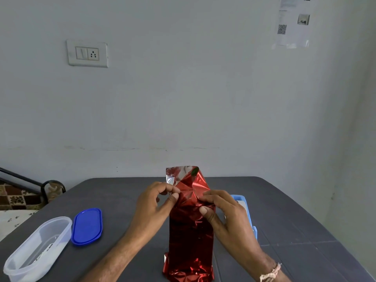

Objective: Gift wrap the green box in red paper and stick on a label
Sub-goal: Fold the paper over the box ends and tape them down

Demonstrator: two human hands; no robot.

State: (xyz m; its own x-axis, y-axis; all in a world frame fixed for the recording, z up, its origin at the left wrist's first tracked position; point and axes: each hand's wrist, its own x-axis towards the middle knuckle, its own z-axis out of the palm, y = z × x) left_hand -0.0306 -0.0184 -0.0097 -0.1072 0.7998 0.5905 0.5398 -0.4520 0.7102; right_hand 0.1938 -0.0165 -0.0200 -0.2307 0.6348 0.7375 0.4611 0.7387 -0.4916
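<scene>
A tall box stands upright on the dark grey table (122, 192), fully covered in shiny red paper (191, 237); no green shows. The paper's top end (187, 176) sticks up loose, its silver inside facing me. My left hand (154, 204) pinches the paper's left top edge between thumb and forefinger. My right hand (223, 212) holds the right top corner, thumb pressing on the front face and fingers folded over the crumpled paper. No label is in sight.
A clear oval plastic container (36, 249) and its blue lid (87, 226) lie at the left front. A light blue tray-like object (244, 202) sits behind my right hand, mostly hidden. A wall rises just past the table's far edge.
</scene>
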